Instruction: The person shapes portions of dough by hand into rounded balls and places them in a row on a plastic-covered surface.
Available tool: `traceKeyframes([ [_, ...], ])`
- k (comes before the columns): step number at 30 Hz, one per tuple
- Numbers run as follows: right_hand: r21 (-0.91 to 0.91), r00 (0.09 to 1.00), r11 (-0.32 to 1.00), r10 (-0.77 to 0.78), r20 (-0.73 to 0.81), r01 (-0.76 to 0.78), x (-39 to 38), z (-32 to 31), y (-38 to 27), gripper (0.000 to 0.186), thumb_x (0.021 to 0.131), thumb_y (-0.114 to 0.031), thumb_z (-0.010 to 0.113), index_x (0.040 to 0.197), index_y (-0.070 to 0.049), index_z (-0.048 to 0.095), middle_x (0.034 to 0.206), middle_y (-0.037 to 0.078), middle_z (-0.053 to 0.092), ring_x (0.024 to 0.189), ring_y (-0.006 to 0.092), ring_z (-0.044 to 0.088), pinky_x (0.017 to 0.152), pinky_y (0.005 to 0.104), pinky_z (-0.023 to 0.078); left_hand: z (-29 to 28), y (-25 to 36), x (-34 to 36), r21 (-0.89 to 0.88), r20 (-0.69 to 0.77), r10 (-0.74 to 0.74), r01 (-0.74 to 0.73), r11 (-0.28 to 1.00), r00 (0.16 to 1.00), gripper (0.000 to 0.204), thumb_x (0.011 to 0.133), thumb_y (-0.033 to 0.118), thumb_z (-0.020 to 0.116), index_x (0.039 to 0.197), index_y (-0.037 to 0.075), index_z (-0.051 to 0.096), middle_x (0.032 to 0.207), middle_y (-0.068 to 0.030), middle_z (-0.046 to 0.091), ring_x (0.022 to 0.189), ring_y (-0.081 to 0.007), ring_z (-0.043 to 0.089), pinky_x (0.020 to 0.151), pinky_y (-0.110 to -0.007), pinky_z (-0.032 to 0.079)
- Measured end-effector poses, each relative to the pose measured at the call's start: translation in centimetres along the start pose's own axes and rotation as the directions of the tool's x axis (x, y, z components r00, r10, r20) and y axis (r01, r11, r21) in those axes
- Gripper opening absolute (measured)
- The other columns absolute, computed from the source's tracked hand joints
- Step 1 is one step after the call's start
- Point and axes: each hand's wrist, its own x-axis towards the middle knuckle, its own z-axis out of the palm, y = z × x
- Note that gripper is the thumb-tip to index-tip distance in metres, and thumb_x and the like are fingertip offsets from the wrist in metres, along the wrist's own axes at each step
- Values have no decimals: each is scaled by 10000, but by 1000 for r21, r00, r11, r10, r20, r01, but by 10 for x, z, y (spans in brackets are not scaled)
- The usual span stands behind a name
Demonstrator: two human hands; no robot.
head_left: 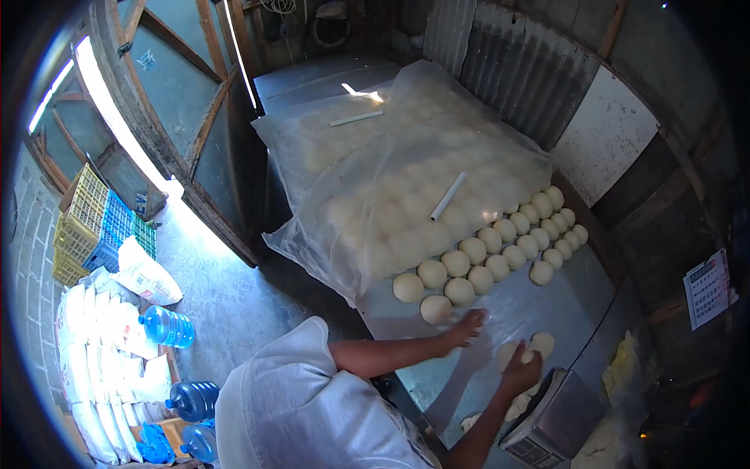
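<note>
Rows of round dough balls (459,291) sit on the metal tabletop (562,313). My left hand (466,328) is just in front of the nearest row, beside the closest dough ball (436,309), fingers stretched and holding nothing. Farther right, my right hand (521,370) has its fingers closed on a piece of dough (509,356). Another flattened dough piece (542,344) lies right beside those fingers. A digital scale (556,422) stands close to my right wrist, with more dough (519,406) partly hidden between it and my forearm.
A clear plastic sheet (351,195) covers many more dough balls, with two white sticks (448,196) on top. White sacks (98,367), blue water jugs (168,327) and plastic crates (82,223) are at left. Corrugated metal (519,70) lines the wall behind the table.
</note>
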Motion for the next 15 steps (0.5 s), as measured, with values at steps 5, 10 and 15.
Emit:
traceKeyframes([
  [5,-112,864,990,134,486,-90,-140,96,55,536,920,-499,558,1095,3,622,989,181,671,886,368,655,753,452,506,-67,-143,18,40,-262,-283,303,952,923,528,975,464,446,1343,85,439,1247,-90,565,1098,-229,554,917,-404,444],
  [10,630,630,100,279,725,-770,-96,42,-1,491,948,-420,574,1114,41,597,1002,121,622,956,216,596,820,352,474,-15,-68,7,356,-450,345,-189,915,823,359,981,311,492,1070,-8,632,998,-191,650,918,-271,621,830,-410,472],
  [15,654,993,756,59,-99,20,2,-26,-45,371,892,-330,669,997,25,641,883,115,653,785,229,618,711,380,491,53,11,12,399,187,649,-661,635,737,330,996,297,491,1072,0,614,1020,-140,645,943,-250,603,845,-382,464],
])
